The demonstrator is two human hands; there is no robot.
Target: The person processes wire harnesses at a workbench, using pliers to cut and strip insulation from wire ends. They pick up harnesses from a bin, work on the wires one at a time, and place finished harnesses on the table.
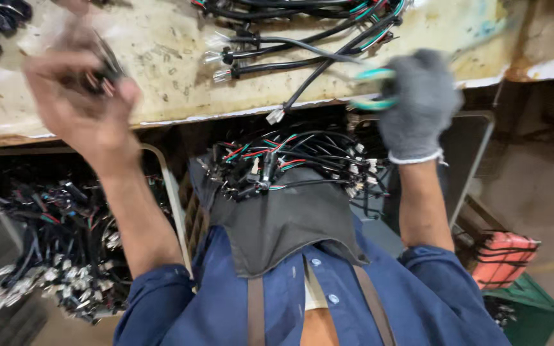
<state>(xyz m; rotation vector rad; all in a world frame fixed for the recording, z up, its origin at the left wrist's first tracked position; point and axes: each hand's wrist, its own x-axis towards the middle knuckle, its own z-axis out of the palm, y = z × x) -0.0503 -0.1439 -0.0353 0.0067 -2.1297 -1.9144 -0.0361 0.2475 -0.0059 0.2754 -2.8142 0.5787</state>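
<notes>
My bare left hand [81, 96] is raised over the worn workbench [161, 57] and is closed around a bundle of black cables with coloured wires [100, 77]; the hand is blurred by motion. My right hand [418, 102], in a grey knit glove, hangs at the bench's front edge and grips a teal roll of tape [373, 90]. A black cable [328, 70] runs from the bench toward that roll. A pile of black cable harnesses with red, green and white ends [290, 163] lies on the dark apron [277, 224] across my lap.
More cable harnesses [302, 13] lie at the back of the bench. A bin [169, 186] at my left holds several black cables with white connectors [52, 243]. At my right stand an orange crate [504, 256] and a green crate [533, 311].
</notes>
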